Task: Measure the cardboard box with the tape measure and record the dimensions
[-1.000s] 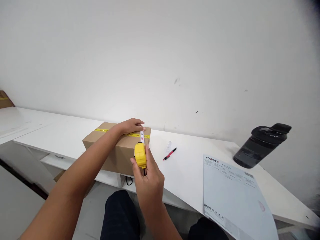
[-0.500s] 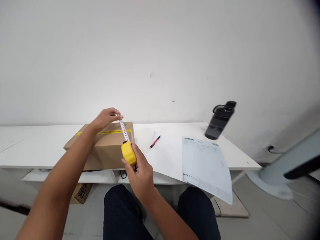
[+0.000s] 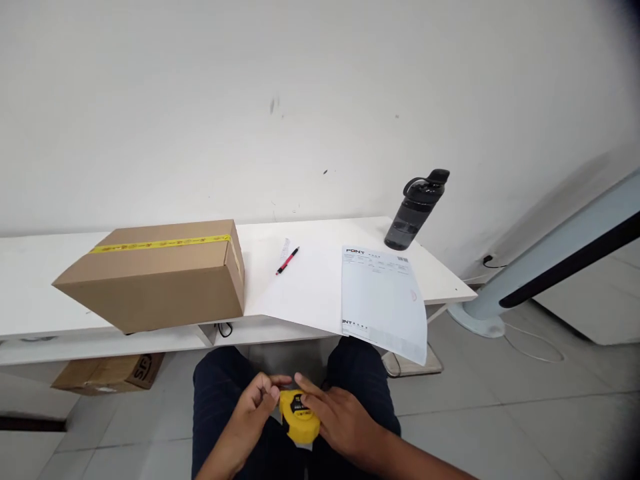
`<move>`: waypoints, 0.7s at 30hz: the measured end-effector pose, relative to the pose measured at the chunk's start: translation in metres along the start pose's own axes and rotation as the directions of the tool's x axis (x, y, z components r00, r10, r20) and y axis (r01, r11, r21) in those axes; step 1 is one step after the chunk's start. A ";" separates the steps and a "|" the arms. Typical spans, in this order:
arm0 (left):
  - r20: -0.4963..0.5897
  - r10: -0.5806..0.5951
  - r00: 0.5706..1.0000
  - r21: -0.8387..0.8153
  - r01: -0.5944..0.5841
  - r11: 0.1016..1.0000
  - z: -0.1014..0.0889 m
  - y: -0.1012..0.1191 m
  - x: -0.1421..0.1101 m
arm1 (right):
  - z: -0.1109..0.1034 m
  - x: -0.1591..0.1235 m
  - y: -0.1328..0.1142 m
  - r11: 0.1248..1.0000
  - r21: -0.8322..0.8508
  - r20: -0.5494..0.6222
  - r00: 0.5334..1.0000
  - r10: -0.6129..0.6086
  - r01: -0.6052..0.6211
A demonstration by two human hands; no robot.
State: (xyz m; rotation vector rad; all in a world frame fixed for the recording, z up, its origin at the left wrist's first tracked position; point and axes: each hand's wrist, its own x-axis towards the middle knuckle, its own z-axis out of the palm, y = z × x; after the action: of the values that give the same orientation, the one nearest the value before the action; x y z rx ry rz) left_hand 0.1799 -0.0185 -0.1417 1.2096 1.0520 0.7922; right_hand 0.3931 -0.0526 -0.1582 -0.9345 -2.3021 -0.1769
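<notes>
A yellow tape measure point(image 3: 299, 421) with a black label is held low over my lap, between my knees. My right hand point(image 3: 347, 423) grips its case from the right, fingers across the top. At the case's upper left edge, my left hand point(image 3: 255, 410) has thumb and fingers pinched together; the blade's tip there is hidden by them. No length of blade shows outside the case. Beyond my hands, a closed cardboard box point(image 3: 165, 293) with yellow tape along its top stands on the white table point(image 3: 310, 300), slightly over the front edge.
A red and black pen point(image 3: 287, 261) lies beside a small paper slip point(image 3: 285, 249). To the right, a printed sheet point(image 3: 380, 293) overhangs the table edge, with a dark water bottle point(image 3: 415, 210) behind it. Another carton point(image 3: 107, 375) sits under the table. A pale floor-standing column point(image 3: 545, 267) rises at right.
Both hands have come down from the box to my lap with the tape measure. The blade, earlier pulled out over the box, is back in its case. The view has shifted.
</notes>
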 end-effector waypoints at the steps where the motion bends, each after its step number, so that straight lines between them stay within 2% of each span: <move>1: 0.000 -0.082 0.997 -0.106 0.081 0.991 0.007 -0.017 0.004 | 0.005 -0.008 -0.002 1.000 -0.007 0.054 0.998 0.021 -0.021; 3: -0.021 -0.203 0.979 -0.256 0.191 0.948 0.019 -0.044 0.010 | 0.009 -0.017 -0.005 0.999 0.003 0.149 0.988 0.042 -0.043; 5: -0.050 -0.274 0.960 -0.331 0.243 0.912 0.026 -0.062 0.014 | 0.002 -0.012 0.000 0.999 0.044 0.203 0.979 0.015 -0.024; 7: -0.087 -0.318 0.944 -0.359 0.268 0.894 0.028 -0.073 0.018 | -0.013 0.010 0.020 0.997 0.075 0.191 0.980 -0.048 0.034; 9: -0.135 -0.359 0.924 -0.366 0.290 0.884 0.029 -0.082 0.023 | -0.030 0.051 0.055 0.999 0.041 0.103 0.994 -0.038 0.034; 11: -0.181 -0.376 0.909 -0.349 0.298 0.889 0.034 -0.088 0.028 | -0.041 0.103 0.103 0.979 -0.097 0.045 0.981 0.186 -0.181; 12: -0.197 -0.370 0.908 -0.321 0.297 0.899 0.038 -0.090 0.030 | -0.043 0.129 0.129 0.940 -0.201 0.106 0.947 0.302 -0.277; 14: -0.225 -0.337 0.914 -0.253 0.279 0.926 0.045 -0.092 0.030 | -0.038 0.176 0.175 0.849 -0.398 0.302 0.825 0.478 -0.346; 16: -0.259 -0.261 0.930 -0.176 0.220 0.959 0.049 -0.090 0.022 | -0.025 0.208 0.209 0.844 -0.404 0.378 0.775 0.506 -0.354; 17: -0.280 -0.202 0.938 -0.113 0.176 0.978 0.047 -0.088 0.014 | -0.017 0.217 0.220 0.853 -0.384 0.403 0.766 0.500 -0.354; 19: -0.329 -0.071 0.942 0.074 0.101 0.992 0.034 -0.085 -0.007 | -0.003 0.225 0.232 0.877 -0.316 0.417 0.777 0.472 -0.363; 21: -0.403 0.059 0.913 0.279 0.061 0.958 0.007 -0.083 -0.032 | 0.006 0.223 0.236 0.888 -0.239 0.398 0.795 0.458 -0.392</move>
State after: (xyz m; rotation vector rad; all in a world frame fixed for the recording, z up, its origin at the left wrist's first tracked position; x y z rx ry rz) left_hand 0.1712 -0.0673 -0.2161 1.3161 1.5541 0.9402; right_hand 0.4255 0.2529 -0.0529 -1.6976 -2.4213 0.0778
